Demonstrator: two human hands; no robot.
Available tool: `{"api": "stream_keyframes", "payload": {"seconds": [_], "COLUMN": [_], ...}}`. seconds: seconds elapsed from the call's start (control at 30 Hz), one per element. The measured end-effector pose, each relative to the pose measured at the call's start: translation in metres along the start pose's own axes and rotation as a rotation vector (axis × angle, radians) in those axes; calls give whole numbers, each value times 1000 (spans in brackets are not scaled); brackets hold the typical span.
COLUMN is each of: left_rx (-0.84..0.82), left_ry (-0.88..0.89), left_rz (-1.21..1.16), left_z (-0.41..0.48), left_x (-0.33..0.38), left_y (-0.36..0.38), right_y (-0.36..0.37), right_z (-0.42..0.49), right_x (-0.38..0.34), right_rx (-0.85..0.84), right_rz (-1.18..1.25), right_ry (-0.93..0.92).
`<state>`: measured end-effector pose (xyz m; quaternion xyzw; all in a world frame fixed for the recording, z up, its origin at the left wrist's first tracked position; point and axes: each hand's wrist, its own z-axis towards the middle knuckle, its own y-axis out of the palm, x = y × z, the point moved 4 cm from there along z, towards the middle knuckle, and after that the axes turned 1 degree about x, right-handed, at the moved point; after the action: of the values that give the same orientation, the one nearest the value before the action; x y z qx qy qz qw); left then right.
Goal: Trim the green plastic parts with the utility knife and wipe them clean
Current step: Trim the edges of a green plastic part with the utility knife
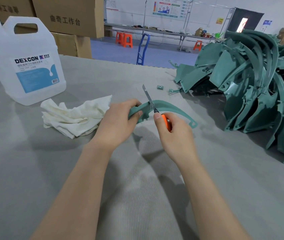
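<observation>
My left hand (120, 118) grips the left end of a curved green plastic part (170, 109), held just above the grey table. My right hand (174, 134) holds an orange utility knife (165, 122). Its long steel blade (148, 97) is extended, points up and away, and crosses the top edge of the part near its middle. The right end of the part, with a small loop, hangs free to the right. A crumpled white cloth (72, 115) lies on the table just left of my left hand.
A big heap of green plastic parts (248, 84) fills the right side of the table (51, 170). A white DEXCON jug (32, 66) stands at the back left, cardboard boxes (68, 18) behind it. A small green offcut (160, 87) lies near the heap.
</observation>
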<state>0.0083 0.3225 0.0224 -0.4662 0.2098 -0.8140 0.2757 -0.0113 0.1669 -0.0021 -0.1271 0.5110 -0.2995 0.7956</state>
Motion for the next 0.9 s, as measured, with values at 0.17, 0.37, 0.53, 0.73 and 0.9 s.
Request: {"api": "stream_keyframes", "payload": {"seconds": [0.17, 0.37, 0.53, 0.73, 0.9], "left_rx": [0, 9, -3, -8, -7], "left_ry": [-2, 9, 2, -21, -23], "left_rz": [12, 0, 5, -31, -14], "left_z": [0, 1, 0, -1, 0], "left_x": [0, 2, 1, -2, -4], "left_y": [0, -1, -1, -1, 0], "right_y": [2, -5, -7, -15, -6], "right_z": [0, 3, 5, 12, 6], "right_x": [3, 12, 19, 33, 16], "right_rx": [15, 48, 57, 79, 22], "right_rz": [-26, -67, -81, 220, 154], "right_ry": [12, 77, 97, 292, 147]}}
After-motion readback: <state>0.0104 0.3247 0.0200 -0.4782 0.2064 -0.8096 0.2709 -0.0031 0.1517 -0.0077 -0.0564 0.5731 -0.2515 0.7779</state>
